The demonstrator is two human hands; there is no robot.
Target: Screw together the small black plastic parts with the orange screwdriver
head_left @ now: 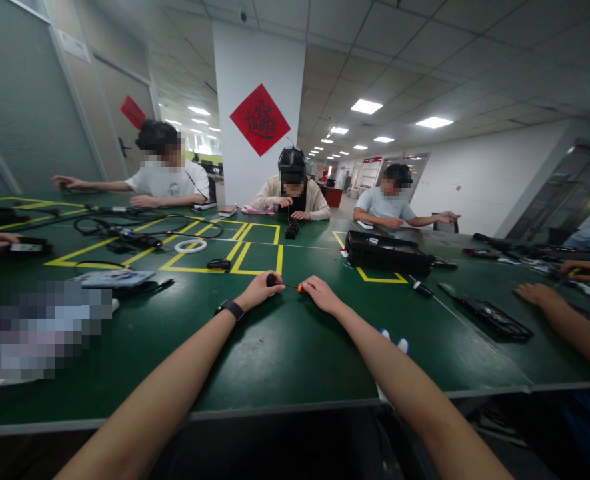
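Over the middle of the green table, my left hand [262, 291] is closed around a small black object [271, 280], which shows between the thumb and fingers. My right hand [319, 293] pinches a tiny orange piece [299, 288] at its fingertips. A thin dark strand [291, 287] runs between the two hands; whether it is a cord or a rod I cannot make out. A dark band [231, 309] circles my left wrist. Just beyond the left hand, a small black item [219, 265] lies on the table.
Yellow tape lines [255, 272] mark the green table [275, 360]. A white tape roll [191, 246] and black cables lie left. A black case [387, 252], a screwdriver-like tool [421, 287] and an open black tray [492, 315] lie right. Other people sit around, one hand [539, 295] reaching in.
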